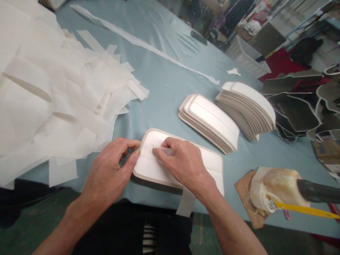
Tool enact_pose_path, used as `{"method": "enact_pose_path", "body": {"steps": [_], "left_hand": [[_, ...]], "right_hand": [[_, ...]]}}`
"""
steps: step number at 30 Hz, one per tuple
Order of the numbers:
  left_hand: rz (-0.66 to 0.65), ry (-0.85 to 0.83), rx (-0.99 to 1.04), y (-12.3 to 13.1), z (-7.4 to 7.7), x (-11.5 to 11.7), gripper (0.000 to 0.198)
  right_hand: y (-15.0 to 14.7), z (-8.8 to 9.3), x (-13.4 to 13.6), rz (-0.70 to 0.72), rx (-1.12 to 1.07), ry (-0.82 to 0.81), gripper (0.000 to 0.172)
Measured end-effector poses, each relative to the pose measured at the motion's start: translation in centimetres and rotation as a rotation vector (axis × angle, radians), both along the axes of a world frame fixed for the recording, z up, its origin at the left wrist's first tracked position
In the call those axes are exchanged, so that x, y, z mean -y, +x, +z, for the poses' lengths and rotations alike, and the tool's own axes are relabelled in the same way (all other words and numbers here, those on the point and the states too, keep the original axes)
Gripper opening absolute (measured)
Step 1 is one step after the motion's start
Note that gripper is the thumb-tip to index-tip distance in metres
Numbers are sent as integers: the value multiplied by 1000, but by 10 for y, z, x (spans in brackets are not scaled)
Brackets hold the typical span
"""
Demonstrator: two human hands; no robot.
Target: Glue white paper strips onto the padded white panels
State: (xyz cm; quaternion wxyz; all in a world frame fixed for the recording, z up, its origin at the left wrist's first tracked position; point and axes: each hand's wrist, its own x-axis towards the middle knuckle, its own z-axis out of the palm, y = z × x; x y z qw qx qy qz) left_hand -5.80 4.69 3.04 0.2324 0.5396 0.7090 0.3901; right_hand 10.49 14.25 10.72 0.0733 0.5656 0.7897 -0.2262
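Note:
A white rounded flat panel (148, 166) lies at the near edge of the blue-grey table (164, 81). My left hand (111, 170) pinches its left end between thumb and fingers. My right hand (183, 161) presses down on a white tape strip (186, 203) that runs across the panel, fingers bent and together; the strip's loose end hangs over the table's front edge.
A big heap of white paper strips (53, 95) fills the left side. Two stacks of similar white panels (209, 120) (247, 106) sit right of centre, with grey cut pieces (300, 109) beyond. A glue-caked brush (273, 187) rests on cardboard at the near right.

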Motion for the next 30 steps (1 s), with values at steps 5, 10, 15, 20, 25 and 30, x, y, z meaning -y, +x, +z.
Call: {"method": "enact_pose_path", "body": {"steps": [5, 10, 15, 20, 25, 30], "left_hand": [[-49, -3, 32, -1, -3, -6, 27], [-97, 42, 5, 2, -4, -11, 32], [-109, 11, -4, 6, -3, -15, 31], [-90, 6, 6, 7, -4, -15, 28], [-65, -13, 37, 8, -4, -16, 25], [-5, -61, 33, 12, -1, -22, 25]], "right_hand": [[-1, 1, 0, -3, 19, -15, 23], [0, -1, 0, 28, 15, -8, 25], [1, -2, 0, 29, 22, -10, 26], [5, 3, 1, 22, 5, 1, 24], [17, 11, 2, -22, 5, 6, 21], [33, 11, 1, -86, -9, -36, 19]]}}
